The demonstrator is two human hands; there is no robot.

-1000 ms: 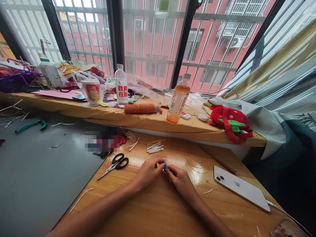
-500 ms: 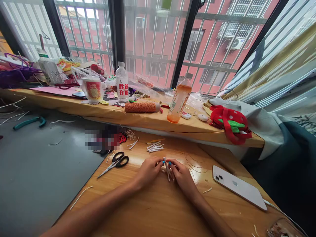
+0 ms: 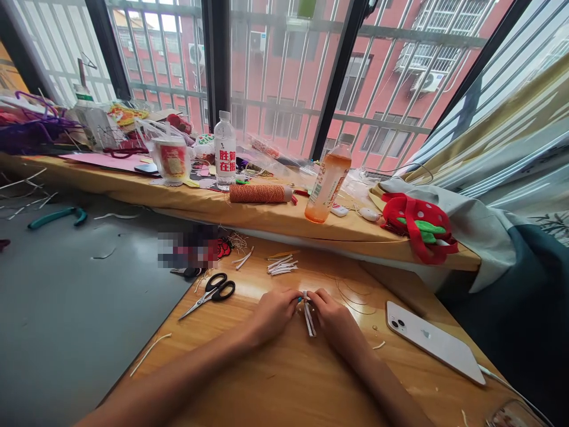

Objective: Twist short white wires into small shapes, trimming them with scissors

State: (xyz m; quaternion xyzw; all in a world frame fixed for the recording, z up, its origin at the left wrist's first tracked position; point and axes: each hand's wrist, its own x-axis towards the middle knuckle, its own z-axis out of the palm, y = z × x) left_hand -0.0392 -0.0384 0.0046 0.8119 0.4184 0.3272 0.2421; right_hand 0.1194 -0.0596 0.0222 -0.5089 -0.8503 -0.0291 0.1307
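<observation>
My left hand [image 3: 281, 313] and my right hand [image 3: 334, 317] meet above the wooden table, each closed in a pinch near the top of a small bundle of white cord pieces [image 3: 310, 320]. The bundle's two loose ends hang down between my hands, towards me. Beyond my fingers lies a pile of short white cord pieces [image 3: 283, 265], and a separate forked piece [image 3: 242, 258] rests to its left. Black-handled scissors [image 3: 213, 292] lie slightly open, left of my left hand. Thin brown thread [image 3: 351, 296] curls on the table past my right hand.
A white phone [image 3: 433, 343] with a cable lies at the right. On the cloth-covered ledge stand a spool of orange twine [image 3: 259, 194], a water bottle [image 3: 225, 151], an orange drink bottle [image 3: 328, 181] and a red strawberry pouch [image 3: 415, 219]. Teal pliers [image 3: 57, 218] lie on the grey surface.
The cord bundle's ends have swung to point more towards me, and my right hand has turned further over it. My view has shifted slightly.
</observation>
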